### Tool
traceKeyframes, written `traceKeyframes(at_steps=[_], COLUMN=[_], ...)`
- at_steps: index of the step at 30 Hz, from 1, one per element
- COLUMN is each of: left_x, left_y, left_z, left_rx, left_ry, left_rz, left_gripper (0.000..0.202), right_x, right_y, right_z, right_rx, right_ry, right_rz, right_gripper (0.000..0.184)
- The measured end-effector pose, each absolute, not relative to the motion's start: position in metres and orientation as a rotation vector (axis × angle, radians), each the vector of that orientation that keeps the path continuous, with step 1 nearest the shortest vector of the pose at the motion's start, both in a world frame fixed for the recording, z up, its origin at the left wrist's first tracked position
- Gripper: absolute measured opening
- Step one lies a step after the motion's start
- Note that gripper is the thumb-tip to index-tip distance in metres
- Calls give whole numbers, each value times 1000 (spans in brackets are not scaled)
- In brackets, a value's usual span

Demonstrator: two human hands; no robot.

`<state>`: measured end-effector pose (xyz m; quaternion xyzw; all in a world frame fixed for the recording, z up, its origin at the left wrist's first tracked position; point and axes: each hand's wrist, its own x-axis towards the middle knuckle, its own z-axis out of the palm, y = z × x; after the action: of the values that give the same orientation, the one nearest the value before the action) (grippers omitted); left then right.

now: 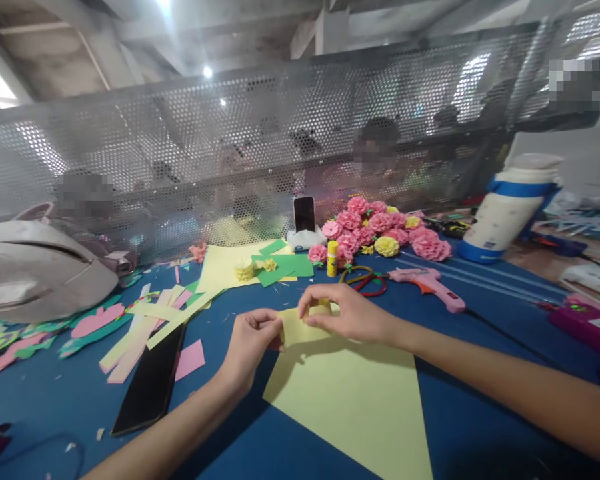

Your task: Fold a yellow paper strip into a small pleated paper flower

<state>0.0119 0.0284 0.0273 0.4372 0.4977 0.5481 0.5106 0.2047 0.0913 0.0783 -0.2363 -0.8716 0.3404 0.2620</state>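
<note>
Between my hands is a strip of yellow paper (295,331), held a little above the table. Its left end is pinched by the thumb and fingers of my left hand (253,343). Curled over the strip's right part, my right hand (343,313) grips it where the paper bends round. Under both hands lies a large yellow paper sheet (365,400) on the blue tabletop (220,433). A yellow glue stick (333,259) stands upright just beyond my right hand, beside scissors (365,280) with looped handles.
Pink and yellow paper flowers (375,230) are heaped at the back, near a propped phone (304,215). To the right are a pink glue gun (433,285) and a white bottle (510,210). Paper strips (145,327), a black phone (153,380) and a pale bag (45,267) occupy the left.
</note>
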Motion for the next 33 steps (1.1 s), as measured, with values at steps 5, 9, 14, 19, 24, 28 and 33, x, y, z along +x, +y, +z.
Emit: traceKeyframes(at_steps=[5,9,14,19,24,28,33], left_x=[12,11,10,11,12,12,10], left_y=[28,27,25,25,26,26,28], left_z=[27,26,28,28,28,29,25], left_rx=[1058,1125,1192,1222,1221,1235,1210], left_ry=[1183,1142,1126,1145,1139,1129,1160], left_rz=[1284,1276,1278,1263,1259,1245,1307], left_gripper=[29,36,40,40,37,37,35], right_x=[200,202,204,204,204,204,204], right_y=[94,95,96,95,95,92,95], right_z=[75,73,73,73,74,75,69], right_rx=[-677,-723,-724,-713,-717,-694,-746], right_ry=[-2354,-2328,-2328,-2358,-2393,-2409,-2255], right_rz=[902,901,881,844,815,792,842], right_gripper=[11,10,9,8,12,12,28])
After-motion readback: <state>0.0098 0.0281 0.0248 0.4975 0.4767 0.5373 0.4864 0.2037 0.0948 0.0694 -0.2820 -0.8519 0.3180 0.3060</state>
